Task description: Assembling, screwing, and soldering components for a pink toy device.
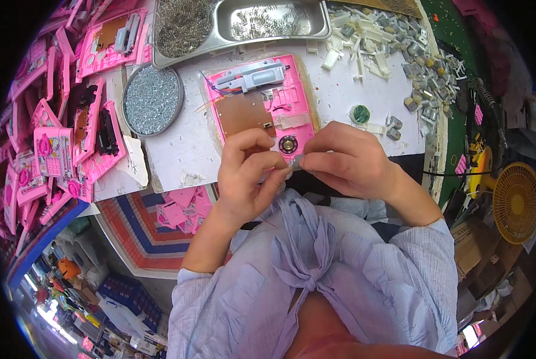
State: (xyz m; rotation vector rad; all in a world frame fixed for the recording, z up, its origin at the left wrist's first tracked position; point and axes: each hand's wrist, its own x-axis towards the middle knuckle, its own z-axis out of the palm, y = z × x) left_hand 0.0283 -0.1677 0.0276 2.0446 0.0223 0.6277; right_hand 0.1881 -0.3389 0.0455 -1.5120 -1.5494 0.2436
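Item in hand: small grey part [297, 160], pinched between the fingertips of both hands at the near edge of the surface [172, 155], just in front of the pink toy shell [262, 102]. Left hand [247, 173]: grip narrow, thumb and forefinger closed on the grey part. Right hand [352, 158]: grip narrow, fingertips closed on the same part from the other side.

State of work, as judged: the pink toy shell lies open, face down, with a brown board, a grey-white mechanism, thin wires and a round speaker already seated inside. The grey part is not yet in it. The shell has no back cover on it. A pile of pink shells [52, 131] at the left edge looks unfinished too.

Room and edges:
- Far edge: metal tray [268, 24] of small metal pieces.
- Far left of the shell: round dish of screws [152, 99], near but apart from it.
- Right edge: heap of white and grey plastic pieces [393, 54]; a green round piece [359, 113] just beside the shell.
- Bare strips of the surface lie on either side of the shell; the near edge is taken up by the hands.
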